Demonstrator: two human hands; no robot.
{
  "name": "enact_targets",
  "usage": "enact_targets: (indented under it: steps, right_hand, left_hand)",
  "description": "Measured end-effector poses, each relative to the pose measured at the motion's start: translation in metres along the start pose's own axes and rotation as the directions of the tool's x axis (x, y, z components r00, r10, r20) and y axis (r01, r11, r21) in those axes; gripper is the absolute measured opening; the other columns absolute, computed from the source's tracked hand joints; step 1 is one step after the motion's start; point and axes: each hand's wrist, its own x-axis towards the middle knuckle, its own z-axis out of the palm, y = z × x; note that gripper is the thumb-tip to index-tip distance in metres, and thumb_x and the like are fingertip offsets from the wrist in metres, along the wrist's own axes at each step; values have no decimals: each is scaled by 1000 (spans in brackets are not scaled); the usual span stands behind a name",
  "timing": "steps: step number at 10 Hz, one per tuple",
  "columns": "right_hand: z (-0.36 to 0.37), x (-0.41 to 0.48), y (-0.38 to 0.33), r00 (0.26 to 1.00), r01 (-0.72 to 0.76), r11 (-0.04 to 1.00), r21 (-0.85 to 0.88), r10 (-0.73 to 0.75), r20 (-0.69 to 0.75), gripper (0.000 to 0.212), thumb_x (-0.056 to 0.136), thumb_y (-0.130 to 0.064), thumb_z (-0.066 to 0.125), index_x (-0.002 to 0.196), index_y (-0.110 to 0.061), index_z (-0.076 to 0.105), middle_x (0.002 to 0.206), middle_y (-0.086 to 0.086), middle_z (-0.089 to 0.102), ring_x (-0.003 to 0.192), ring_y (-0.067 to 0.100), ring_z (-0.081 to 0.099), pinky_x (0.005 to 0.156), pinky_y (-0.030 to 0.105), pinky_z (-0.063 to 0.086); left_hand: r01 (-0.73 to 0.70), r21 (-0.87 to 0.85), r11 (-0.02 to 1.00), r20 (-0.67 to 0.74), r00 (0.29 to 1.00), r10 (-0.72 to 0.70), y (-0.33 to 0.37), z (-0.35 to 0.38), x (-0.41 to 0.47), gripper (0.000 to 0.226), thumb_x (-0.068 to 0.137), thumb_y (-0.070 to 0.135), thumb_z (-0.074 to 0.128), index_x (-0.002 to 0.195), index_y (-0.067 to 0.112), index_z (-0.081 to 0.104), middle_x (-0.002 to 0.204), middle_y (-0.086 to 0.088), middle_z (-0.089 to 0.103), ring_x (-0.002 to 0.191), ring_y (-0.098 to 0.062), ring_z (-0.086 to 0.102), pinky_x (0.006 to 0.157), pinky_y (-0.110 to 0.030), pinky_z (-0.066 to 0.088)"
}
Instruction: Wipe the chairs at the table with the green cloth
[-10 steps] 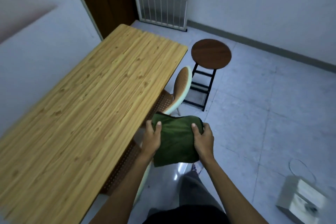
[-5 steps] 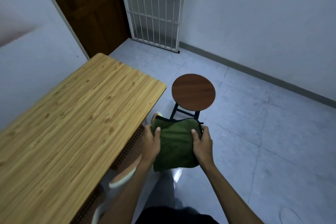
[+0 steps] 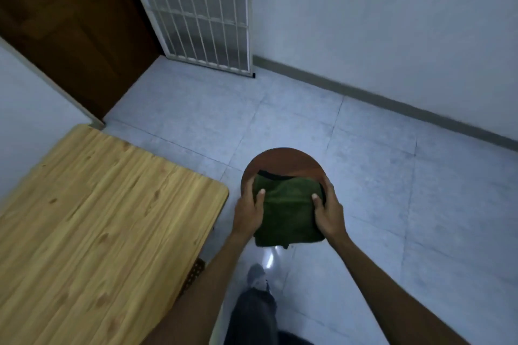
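A folded green cloth (image 3: 287, 210) is held flat between both hands, above the near half of a round dark-brown stool seat (image 3: 283, 159). My left hand (image 3: 248, 211) grips the cloth's left edge, thumb on top. My right hand (image 3: 328, 214) grips its right edge the same way. Whether the cloth touches the seat I cannot tell. The stool's legs are hidden under the cloth and hands. A perforated brown chair part (image 3: 194, 274) peeks out under the table's right edge.
The light wooden table (image 3: 98, 218) fills the lower left, its corner close to the stool. A dark wooden door (image 3: 70, 22) and a white barred gate (image 3: 201, 8) stand at the back. Grey tiled floor (image 3: 392, 190) spreads to the right. My leg and shoe (image 3: 256, 277) are below.
The view has moved forward past the table's end. The stool has come from ahead to right under the cloth. The woven chair has dropped almost out of sight. Both hands keep their grip.
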Motion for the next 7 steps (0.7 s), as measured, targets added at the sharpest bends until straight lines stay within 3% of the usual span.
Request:
enact_targets:
  steps: [1, 2, 3, 4, 5, 6, 7]
  right_hand:
    - [9, 50, 20, 998, 57, 997, -52, -55, 37, 53, 102, -35, 42, 153, -24, 30, 152, 3, 44, 135, 29, 46, 113, 37, 35]
    - [18, 87, 39, 989, 134, 986, -95, -127, 79, 54, 98, -35, 37, 150, -21, 36, 152, 5, 44, 135, 30, 46, 113, 37, 34]
    - [31, 108, 53, 982, 148, 921, -361, -93, 164, 58, 98, -39, 34, 153, -22, 29, 155, 14, 36, 138, 37, 37, 113, 49, 32]
    - [43, 115, 61, 965, 227, 677, -700, -60, 254, 65, 96, -56, 22, 155, -29, 19, 161, 20, 15, 144, 45, 18, 112, 62, 20]
    - [50, 111, 63, 920, 343, 603, -720, -63, 386, 72, 93, -65, 9, 154, -30, 25, 161, 22, 17, 144, 48, 22, 110, 67, 22]
    - [54, 113, 65, 919, 330, 569, -754, -9, 395, 76, 91, -68, 5, 153, -29, 27, 160, 23, 20, 141, 50, 26, 107, 70, 26]
    - [54, 116, 48, 900, 386, 537, -750, -41, 434, 76, 91, -68, 14, 151, -25, 32, 158, 25, 23, 141, 51, 24, 106, 73, 21]
  left_hand:
    - [-8, 60, 998, 43, 999, 5, -14, 15, 52, 52, 101, 44, 40, 148, 23, 35, 142, -7, 56, 125, -27, 56, 105, -41, 47]
    - [2, 117, 993, 58, 998, -9, -24, 27, 87, 51, 103, 29, 44, 151, 16, 31, 145, -11, 52, 130, -30, 53, 107, -35, 40]
    - [5, 335, 942, 82, 996, -34, -36, 37, 98, 64, 100, 22, 50, 156, 14, 18, 155, -15, 40, 138, -35, 43, 112, -44, 36]
    - [-114, 689, 716, 174, 985, -11, -45, 46, 96, 77, 98, 36, 50, 158, 19, 4, 165, -18, 15, 149, -40, 21, 122, -53, 23]
    - [-127, 806, 578, 191, 980, -51, -47, 53, 87, 71, 100, 47, 38, 158, 23, 7, 167, -19, 0, 153, -41, 3, 124, -55, 9]
    - [-59, 813, 579, 157, 980, -121, -51, 52, 82, 70, 99, 52, 32, 158, 25, 7, 167, -18, -1, 153, -42, 0, 124, -57, 8]
    - [-5, 802, 597, 128, 978, -164, -40, 48, 74, 74, 98, 56, 34, 158, 22, 7, 167, -18, 1, 153, -41, 2, 123, -55, 8]
